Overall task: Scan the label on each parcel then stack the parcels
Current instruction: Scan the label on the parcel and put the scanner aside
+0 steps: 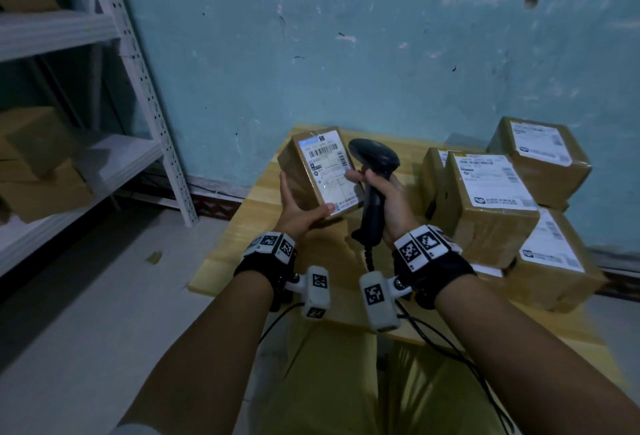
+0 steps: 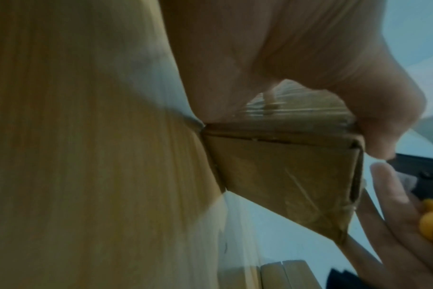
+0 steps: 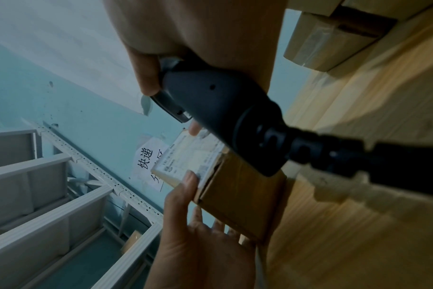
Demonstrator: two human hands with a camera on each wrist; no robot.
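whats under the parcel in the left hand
The left hand cups the parcel from below, thumb on its label. Beneath lies the wooden table. The parcel's underside and the fingers behind it are hidden.

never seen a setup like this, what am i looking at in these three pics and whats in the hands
No machine here: a person works with bare hands, wearing wrist bands with black-and-white marker squares and small cameras. The big picture comes from a camera on the head, looking down. The other two come from the wrist cameras, looking along each hand, so everything appears tilted and very close.

The left hand holds a small brown parcel tilted up, its white label facing the person. The right hand grips a dark handheld scanner with a cable, its head right beside the label.

On the wooden table, to the right, more labelled parcels sit in a pile. Grey shelving with boxes stands to the left.
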